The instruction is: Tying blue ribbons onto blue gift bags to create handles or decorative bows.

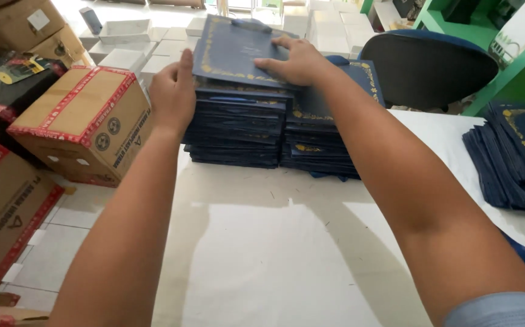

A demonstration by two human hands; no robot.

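On the floor at the left stand brown cardboard boxes (pixel 84 124) with red tape. The left hand (pixel 173 94) lies open and flat against the left side of a tall stack of dark blue folders (pixel 238 130) on the white desk (pixel 262 242). The right hand (pixel 296 60) presses with spread fingers on the top folder (pixel 229 48). A second blue pile (pixel 517 157) lies at the far right.
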